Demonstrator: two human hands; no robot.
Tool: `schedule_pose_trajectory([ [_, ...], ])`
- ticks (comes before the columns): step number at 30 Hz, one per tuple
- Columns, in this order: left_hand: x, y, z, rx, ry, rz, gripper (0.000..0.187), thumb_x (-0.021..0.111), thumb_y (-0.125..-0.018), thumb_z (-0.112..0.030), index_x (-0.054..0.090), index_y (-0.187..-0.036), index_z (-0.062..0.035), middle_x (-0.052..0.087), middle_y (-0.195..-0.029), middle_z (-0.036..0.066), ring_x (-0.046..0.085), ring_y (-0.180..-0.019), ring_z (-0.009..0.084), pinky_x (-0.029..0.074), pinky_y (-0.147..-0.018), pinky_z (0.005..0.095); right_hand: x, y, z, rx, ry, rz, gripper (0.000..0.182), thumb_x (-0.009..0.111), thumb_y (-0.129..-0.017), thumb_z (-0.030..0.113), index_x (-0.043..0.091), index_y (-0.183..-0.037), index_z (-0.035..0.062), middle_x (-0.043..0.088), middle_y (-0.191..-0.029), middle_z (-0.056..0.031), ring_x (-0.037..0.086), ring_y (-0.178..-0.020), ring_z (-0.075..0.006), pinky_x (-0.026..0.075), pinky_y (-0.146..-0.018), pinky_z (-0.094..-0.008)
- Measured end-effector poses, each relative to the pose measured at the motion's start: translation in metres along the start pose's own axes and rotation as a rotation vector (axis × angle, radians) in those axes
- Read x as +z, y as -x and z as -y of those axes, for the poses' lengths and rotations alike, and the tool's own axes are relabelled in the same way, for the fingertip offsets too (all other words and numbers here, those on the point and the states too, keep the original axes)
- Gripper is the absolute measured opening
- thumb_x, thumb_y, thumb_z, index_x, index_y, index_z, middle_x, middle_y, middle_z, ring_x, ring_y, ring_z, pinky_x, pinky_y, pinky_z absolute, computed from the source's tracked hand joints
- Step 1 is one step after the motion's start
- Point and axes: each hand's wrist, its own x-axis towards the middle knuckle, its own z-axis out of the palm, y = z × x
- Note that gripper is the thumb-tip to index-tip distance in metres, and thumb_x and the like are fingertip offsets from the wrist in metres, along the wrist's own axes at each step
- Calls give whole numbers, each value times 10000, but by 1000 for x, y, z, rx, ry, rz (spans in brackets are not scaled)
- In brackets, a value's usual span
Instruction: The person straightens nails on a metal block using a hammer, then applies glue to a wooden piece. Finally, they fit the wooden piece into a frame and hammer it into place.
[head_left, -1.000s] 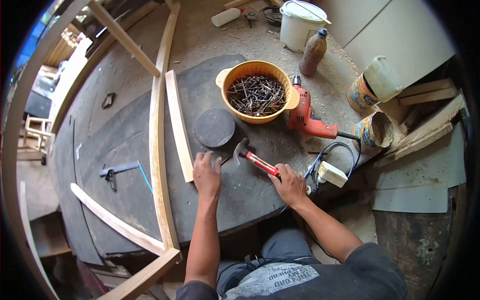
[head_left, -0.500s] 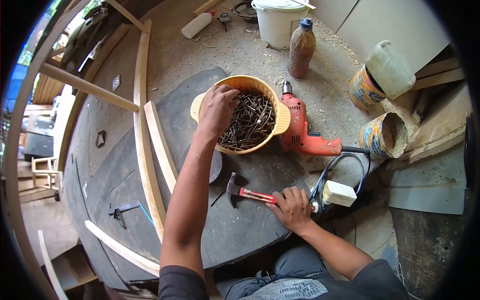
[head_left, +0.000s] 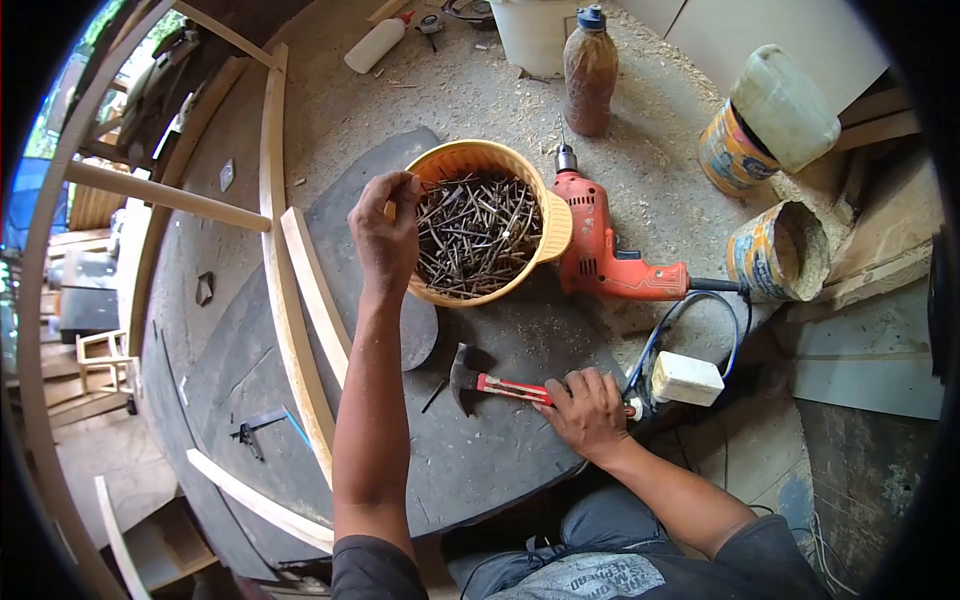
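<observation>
On the dark round board that serves as a work surface, the person's right hand is wrapped around the red handle of a hammer, whose head lies flat against the board. Just beside that hand sits a white plug box with a blue cable looping away from it. The left hand hangs over the near-left rim of a yellow bowl heaped with dark nails; its fingertips are pinched together at the rim, though I cannot tell whether a nail is caught between them. A loose nail lies on the board near the hammer head. Touching the bowl's right side rests a red drill, bit pointing away. Beyond it stands a brown bottle on sawdust-strewn ground, and two tins lie further right. Curved wooden slats run along the board's left side, under the forearm.
</observation>
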Motion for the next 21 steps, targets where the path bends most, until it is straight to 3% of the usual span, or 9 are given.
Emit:
schedule_pose_trajectory([
  [7, -18, 11, -3, -301, 462, -47, 94, 642, -952, -79, 684, -975, 2, 680, -864, 6, 604, -785, 82, 500, -742, 236, 0, 1, 1, -3, -8, -9, 284, 721, -776, 330, 586, -932, 136, 515, -847, -51, 525, -838, -229, 390, -679, -370],
  [10, -23, 15, 1, -316, 522, 46, 95, 657, -938, -76, 682, -982, 5, 688, -892, 17, 611, -797, 82, 501, -751, 243, -1, 0, 1, -4, 8, -8, 284, 721, -778, 335, 583, -925, 135, 513, -846, -51, 524, -836, -229, 391, -677, -368],
  [12, -25, 17, 1, -390, 266, 337, 174, 675, -929, -115, 678, -1041, 19, 700, -930, 62, 642, -875, 121, 512, -805, 287, -1, 0, 1, -4, 7, -10, 286, 719, -780, 339, 582, -924, 134, 512, -843, -50, 523, -832, -230, 391, -677, -367],
  [13, -23, 15, -3, -390, 267, 337, 174, 675, -929, -115, 678, -1041, 19, 700, -930, 62, 642, -875, 121, 512, -805, 287, -1, 0, 1, -7, 5, -10, 287, 717, -781, 343, 581, -922, 134, 511, -841, -50, 523, -827, -230, 391, -677, -366],
  [15, -14, 7, -12, -181, -83, 266, 233, 711, -876, -101, 677, -1079, 7, 703, -973, 99, 661, -897, 162, 520, -810, 310, 1, 1, 0, -11, 10, -15, 286, 715, -785, 346, 579, -920, 133, 508, -836, -51, 522, -824, -231, 390, -676, -367],
  [16, -4, -1, -3, -8, -233, 221, 294, 730, -820, -93, 679, -1098, -9, 696, -1019, 138, 678, -910, 251, 526, -836, 358, 2, 1, 0, -14, 15, -19, 285, 713, -789, 348, 578, -918, 133, 505, -830, -52, 522, -821, -231, 390, -675, -367],
  [17, 7, -5, 5, -9, -231, 222, 294, 730, -820, -93, 679, -1098, -9, 696, -1019, 138, 678, -910, 251, 526, -836, 358, 2, 1, 1, -12, 16, -17, 285, 713, -789, 348, 578, -918, 133, 505, -830, -52, 522, -821, -231, 390, -675, -367],
  [19, 26, -15, 11, 241, -370, 262, 287, 718, -813, -100, 685, -1088, -23, 681, -1067, 157, 666, -939, 331, 520, -862, 411, 2, 1, 0, -19, 20, -10, 285, 710, -792, 349, 577, -915, 129, 497, -819, -54, 523, -813, -233, 388, -670, -370],
  [21, 35, -22, 16, 173, -332, 393, 221, 712, -812, -114, 716, -1021, -41, 697, -1004, 157, 661, -909, 365, 515, -859, 428, 1, 0, 1, -23, 26, -11, 285, 710, -793, 347, 575, -913, 126, 494, -817, -54, 523, -811, -234, 388, -665, -371],
])
